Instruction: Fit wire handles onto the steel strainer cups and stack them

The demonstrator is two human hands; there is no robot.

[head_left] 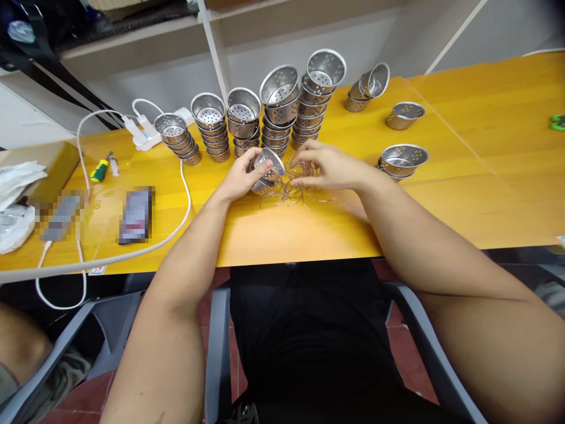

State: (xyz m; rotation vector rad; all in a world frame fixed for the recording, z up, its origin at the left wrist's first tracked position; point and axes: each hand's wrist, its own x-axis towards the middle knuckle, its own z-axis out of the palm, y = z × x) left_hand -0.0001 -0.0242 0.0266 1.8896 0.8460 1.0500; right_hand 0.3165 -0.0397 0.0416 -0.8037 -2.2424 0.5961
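Observation:
My left hand (242, 176) is closed on the rim of a small perforated metal cup (274, 164), thumb over the edge and the cup tilted. Another perforated cup (263, 187) sits just beneath it, partly hidden by the hand. My right hand (324, 165) reaches in from the right over a loose pile of thin curved metal wires (289, 191). Its fingers are bent, with a gap between thumb and forefinger; no wire is plainly held there. Several stacks of the same cups (282, 88) stand just behind both hands.
On the right are single cups (405, 115), paired cups (404, 160) and a leaning group (377, 80). A white power strip (148, 140), its cable, a green-yellow screwdriver (100, 169) and a phone (136, 215) lie left. Green-handled scissors (558, 122) are at far right.

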